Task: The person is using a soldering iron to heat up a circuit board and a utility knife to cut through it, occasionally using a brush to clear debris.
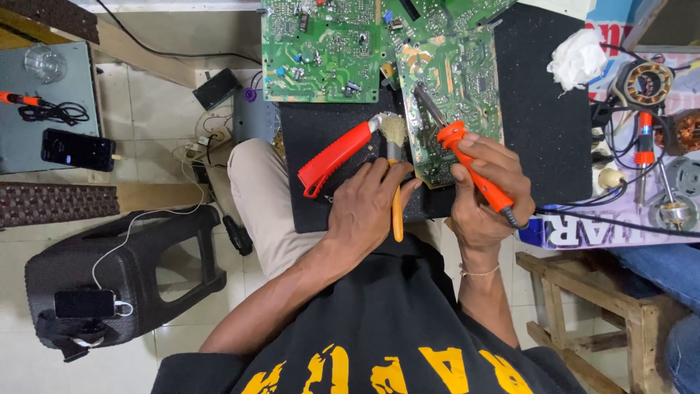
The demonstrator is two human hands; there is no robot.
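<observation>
head-worn camera, looking steeply down, close

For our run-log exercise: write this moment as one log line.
left hand: holds yellow-handled tool | right hand: holds orange soldering iron, tip on green circuit board | red-handled brush: lying beside

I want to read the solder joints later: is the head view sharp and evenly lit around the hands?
Head view: even, soft light, no strong glare; right hand and orange soldering iron fairly sharp; circuit board detail too small; straight edges bow toward the corners.

Pale tiled floor [157, 120] — a dark plastic stool [120, 281] at left, a wooden stool [620, 303] at right.
</observation>
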